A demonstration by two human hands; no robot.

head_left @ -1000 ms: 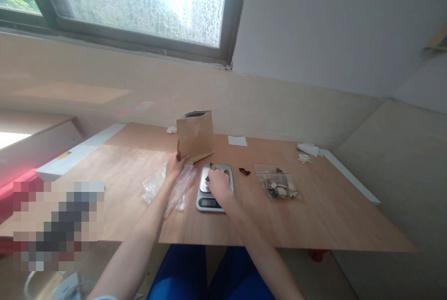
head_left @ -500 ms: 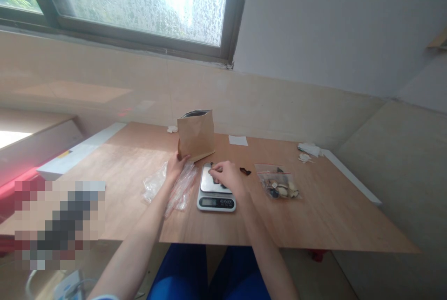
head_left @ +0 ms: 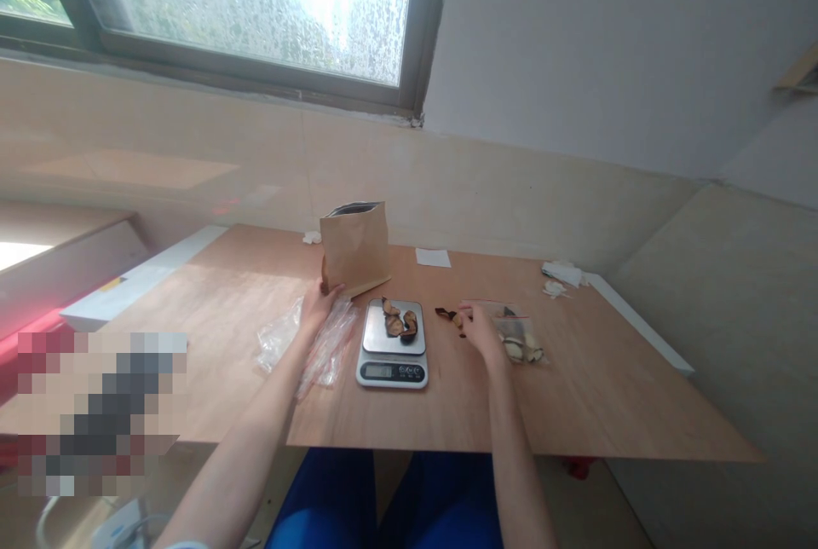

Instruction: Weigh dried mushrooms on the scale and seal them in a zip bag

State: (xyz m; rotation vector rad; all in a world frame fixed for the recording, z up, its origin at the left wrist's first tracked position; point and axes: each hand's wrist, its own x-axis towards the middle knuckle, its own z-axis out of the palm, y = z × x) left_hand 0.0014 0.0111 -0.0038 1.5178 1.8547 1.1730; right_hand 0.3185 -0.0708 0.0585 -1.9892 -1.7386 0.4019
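Note:
My left hand (head_left: 318,307) is closed on the lower left corner of a brown kraft paper bag (head_left: 356,255), which stands upright with its top open. In front of the bag is a digital kitchen scale (head_left: 392,368) with a steel plate. Several curled, dried brown slices (head_left: 394,326) lie on that plate. To the right of the scale, my right hand (head_left: 481,332) pinches a dried brown slice (head_left: 456,321), beside a darker piece on the table. Partly behind this hand is a clear zip bag (head_left: 521,343) with pale and dark pieces inside.
Crumpled clear plastic bags (head_left: 329,344) lie left of the scale, under my left forearm. A white paper (head_left: 433,257) rests near the wall. Further right are white crumpled tissues (head_left: 562,274). The wooden table (head_left: 607,395) ends close to my legs.
My right hand has left the scale plate and moved right, toward the clear zip bag. The slices on the plate now show. My left hand stays at the paper bag.

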